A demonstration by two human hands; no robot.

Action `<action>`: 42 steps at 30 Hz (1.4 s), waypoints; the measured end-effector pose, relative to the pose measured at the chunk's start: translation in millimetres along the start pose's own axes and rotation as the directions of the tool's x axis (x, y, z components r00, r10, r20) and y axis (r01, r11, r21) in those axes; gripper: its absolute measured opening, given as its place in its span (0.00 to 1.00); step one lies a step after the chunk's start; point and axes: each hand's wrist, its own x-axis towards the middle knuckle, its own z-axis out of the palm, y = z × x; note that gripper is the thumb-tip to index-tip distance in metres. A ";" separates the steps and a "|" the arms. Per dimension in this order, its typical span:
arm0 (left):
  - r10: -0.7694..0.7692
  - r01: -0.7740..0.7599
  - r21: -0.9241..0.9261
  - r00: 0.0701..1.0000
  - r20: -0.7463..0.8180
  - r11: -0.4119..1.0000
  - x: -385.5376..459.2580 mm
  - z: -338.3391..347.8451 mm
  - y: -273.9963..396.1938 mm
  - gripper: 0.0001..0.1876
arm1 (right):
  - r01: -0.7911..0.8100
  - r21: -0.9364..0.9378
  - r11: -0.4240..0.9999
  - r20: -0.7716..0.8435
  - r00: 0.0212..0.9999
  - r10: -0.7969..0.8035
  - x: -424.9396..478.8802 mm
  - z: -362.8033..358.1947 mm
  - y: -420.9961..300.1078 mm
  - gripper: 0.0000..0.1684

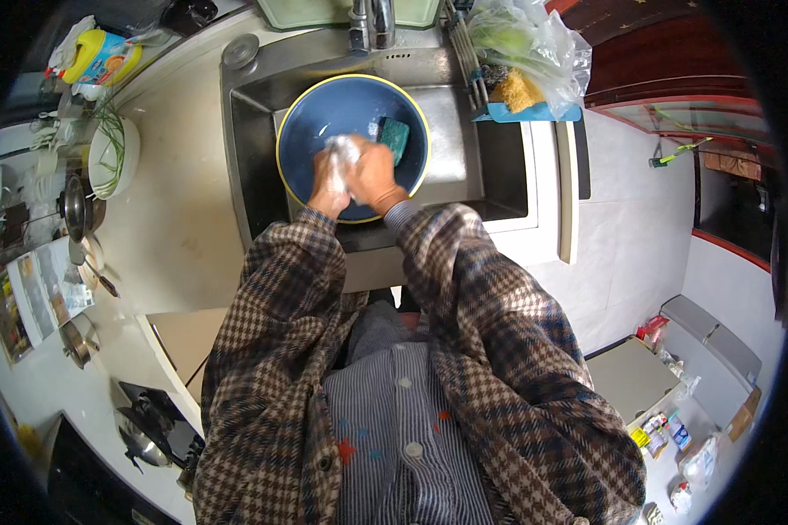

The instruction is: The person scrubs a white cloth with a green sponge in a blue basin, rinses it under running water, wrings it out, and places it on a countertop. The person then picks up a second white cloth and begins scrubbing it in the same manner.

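A blue bowl with a yellow rim (pixel 302 111) sits in the stainless steel sink (pixel 446 151). Over it, my left hand (pixel 330 184) and my right hand (pixel 373 172) are pressed together around a white, blurred bundle (pixel 343 151), which could be a cloth or suds; its kind is not clear. Both hands seem closed on it, though motion blur and the fingers hide the exact grip. A green scouring sponge (pixel 394 139) lies inside the bowl, just beyond my right hand. The faucet (pixel 371 23) stands behind the bowl at the sink's back edge.
A metal sink strainer (pixel 241 51) rests at the back left corner. On the right, a blue tray (pixel 532 113) holds a yellow scrubber (pixel 519 90) beside a plastic bag (pixel 538 39). A white bowl with green stalks (pixel 126 157) and a lidded pan (pixel 75 209) stand on the left counter.
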 end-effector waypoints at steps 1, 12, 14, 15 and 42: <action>0.059 -0.039 0.258 0.996 -0.068 0.965 -13.2 19.0 3.5 0.12 | -0.216 -0.075 0.973 0.074 0.972 0.222 -0.3 -2.1 15.1 0.15; -0.066 0.026 0.188 0.976 0.208 0.982 3.9 1.8 57.8 0.16 | -0.453 0.575 0.682 0.221 0.888 0.403 23.4 -33.6 30.7 0.09; 0.071 -0.108 0.302 0.989 0.129 0.947 0.2 2.1 56.9 0.11 | -0.492 0.623 0.608 0.243 0.861 0.448 32.6 -42.0 25.2 0.06; 0.123 -0.138 0.267 0.990 0.074 0.954 4.5 -4.7 50.2 0.10 | -0.534 0.655 0.535 0.314 0.836 0.450 34.8 -48.7 10.7 0.08; -0.123 -0.227 0.676 0.895 0.428 0.702 4.5 4.6 88.3 0.11 | -0.258 0.122 0.959 0.344 0.917 0.203 39.5 -60.4 35.4 0.15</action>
